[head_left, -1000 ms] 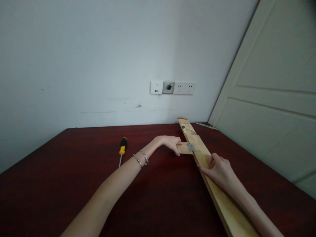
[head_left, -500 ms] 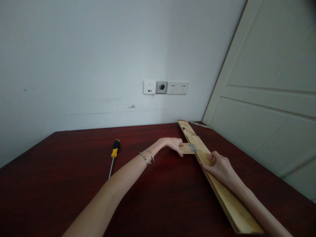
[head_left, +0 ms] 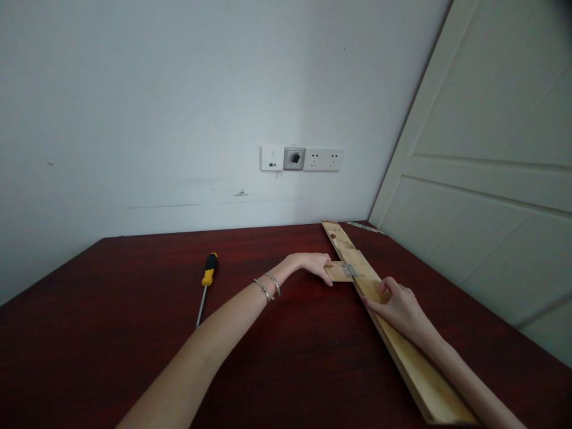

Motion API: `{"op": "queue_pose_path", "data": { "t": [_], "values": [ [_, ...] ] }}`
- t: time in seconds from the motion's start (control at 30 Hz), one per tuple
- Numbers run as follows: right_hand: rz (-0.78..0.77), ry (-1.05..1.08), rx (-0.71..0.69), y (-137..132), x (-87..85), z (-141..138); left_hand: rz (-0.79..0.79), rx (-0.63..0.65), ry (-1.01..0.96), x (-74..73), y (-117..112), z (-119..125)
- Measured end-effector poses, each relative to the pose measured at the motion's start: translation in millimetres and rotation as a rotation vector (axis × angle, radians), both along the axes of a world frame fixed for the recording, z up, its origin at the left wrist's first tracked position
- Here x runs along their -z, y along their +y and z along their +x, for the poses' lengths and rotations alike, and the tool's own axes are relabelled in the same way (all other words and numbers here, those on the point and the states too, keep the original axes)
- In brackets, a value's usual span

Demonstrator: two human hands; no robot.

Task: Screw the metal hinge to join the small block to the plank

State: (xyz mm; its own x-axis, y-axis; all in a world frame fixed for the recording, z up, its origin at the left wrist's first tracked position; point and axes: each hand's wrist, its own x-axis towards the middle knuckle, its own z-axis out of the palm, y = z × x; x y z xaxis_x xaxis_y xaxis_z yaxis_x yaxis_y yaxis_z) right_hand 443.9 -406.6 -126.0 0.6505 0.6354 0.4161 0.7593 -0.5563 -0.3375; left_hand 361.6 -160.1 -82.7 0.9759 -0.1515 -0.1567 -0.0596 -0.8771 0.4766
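Note:
A long pale wooden plank (head_left: pixel 404 354) lies slantwise on the dark red table (head_left: pixel 111 333), running from the near right toward the wall. A small wooden block (head_left: pixel 337 271) sits against its left side, joined to it by a small metal hinge (head_left: pixel 349 270). My left hand (head_left: pixel 311 265), bracelets on the wrist, is closed on the left end of the small block. My right hand (head_left: pixel 397 305) rests on top of the plank just below the hinge, fingers curled and pressing it down.
A screwdriver (head_left: pixel 205 286) with a yellow and black handle lies on the table left of my left arm. A row of wall sockets (head_left: pixel 301 159) is on the white wall behind. A pale panelled door (head_left: pixel 487 167) stands along the table's right side.
The view has shifted a little to the right and then settled. Both hands stay on the block and the plank in the same grip.

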Motion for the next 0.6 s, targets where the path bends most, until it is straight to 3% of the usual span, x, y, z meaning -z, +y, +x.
{"op": "queue_pose_path", "data": {
  "t": [0.3, 0.6],
  "values": [
    [0.038, -0.013, -0.036, 0.6, 11.2, 9.4, -0.027, 0.031, 0.001, 5.3, -0.8, 2.9],
    [0.055, 0.0, -0.035, -1.7, 15.0, 9.3, 0.173, -0.011, 0.004, 1.7, -5.2, 0.4]
  ]
}}
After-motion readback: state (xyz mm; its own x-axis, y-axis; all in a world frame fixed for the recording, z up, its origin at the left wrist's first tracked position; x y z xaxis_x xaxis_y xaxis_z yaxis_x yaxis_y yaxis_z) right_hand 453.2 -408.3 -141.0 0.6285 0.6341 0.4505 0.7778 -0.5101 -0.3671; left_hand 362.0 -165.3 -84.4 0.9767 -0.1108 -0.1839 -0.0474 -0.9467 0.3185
